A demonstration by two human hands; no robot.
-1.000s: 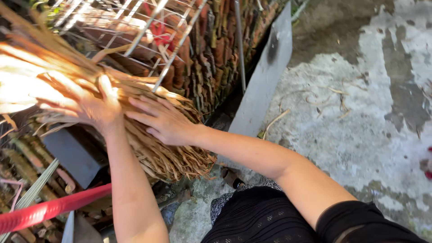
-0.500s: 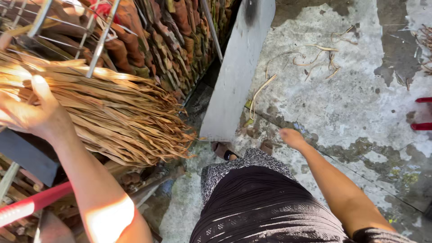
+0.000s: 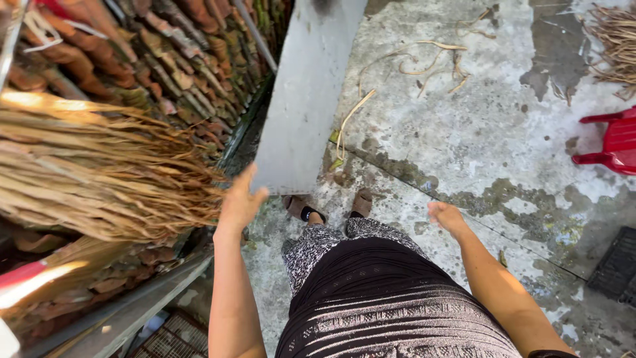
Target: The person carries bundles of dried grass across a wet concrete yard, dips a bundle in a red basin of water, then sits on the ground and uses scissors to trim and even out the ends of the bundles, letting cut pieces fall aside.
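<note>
A thick bundle of dry straw-coloured plant strips [image 3: 99, 179] lies across a rack on the left, its frayed ends pointing right. My left hand [image 3: 240, 202] hangs just past those ends with its fingers apart and holds nothing. My right hand [image 3: 445, 217] is out at my side over the wet concrete floor [image 3: 477, 132], loosely curled and empty. My sandalled feet [image 3: 331, 205] show below, in front of my patterned black-and-white skirt [image 3: 371, 292].
A grey metal panel [image 3: 308, 93] stands upright ahead of my feet. Stacked brownish stalks [image 3: 179, 59] fill the rack behind it. Loose strips [image 3: 424, 63] lie on the floor. A red plastic chair [image 3: 613, 142] and a black crate [image 3: 613, 265] sit at the right.
Both hands came off the bundle: the right hand first swung out to my side, then the left let go and drew back past the frayed ends. The view turned toward the floor.
</note>
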